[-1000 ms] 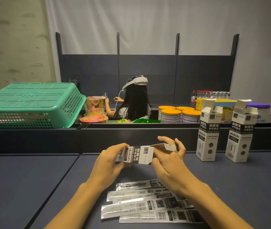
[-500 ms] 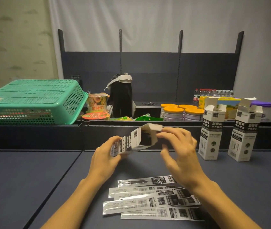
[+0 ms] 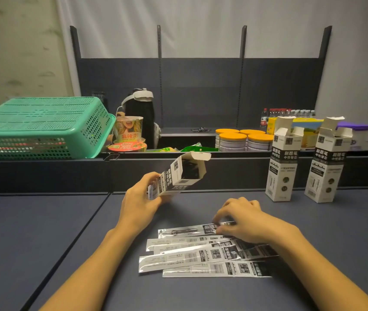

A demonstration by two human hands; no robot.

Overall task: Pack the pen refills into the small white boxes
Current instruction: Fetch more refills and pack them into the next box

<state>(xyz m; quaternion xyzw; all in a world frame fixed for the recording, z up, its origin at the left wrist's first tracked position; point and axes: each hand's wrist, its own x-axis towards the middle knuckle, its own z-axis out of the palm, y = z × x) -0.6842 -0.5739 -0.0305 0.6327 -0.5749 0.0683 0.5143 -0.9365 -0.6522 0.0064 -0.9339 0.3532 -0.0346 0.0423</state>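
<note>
Working outward from your side of the table: the pen refill packets (image 3: 203,254) lie fanned in a loose pile on the dark table (image 3: 44,232), several sleeves, all unpacked as far as I can see. Their print is barcodes, QR squares and black label blocks; the characters are too small to read.

Your right hand (image 3: 246,221) rests on the far end of the pile, fingers curled down and pinching the label end of the farthest sleeve. It looks like a pick just starting; the sleeve lies flat on the table.

Your left hand (image 3: 138,198) grips the lower end of an open white box (image 3: 178,173), fingers wrapped round it. The box is tilted, mouth up and toward the right, top flap folded back. The inside looks dark; I can't tell whether anything is in it.

Farther right, two more white boxes (image 3: 283,162) stand upright side by side, just apart, top flaps open. Contents are hidden from this angle, so I can't confirm them filled. My read: early to middle of the task, no box closed, pile to go.

Box bands read 刷题笔 and 中性替芯. The smaller print is unreadable.

Beyond the ledge sit a green basket (image 3: 44,124), a noodle cup (image 3: 129,129) with partly legible Chinese print, and orange-lidded tins (image 3: 243,140).
</note>
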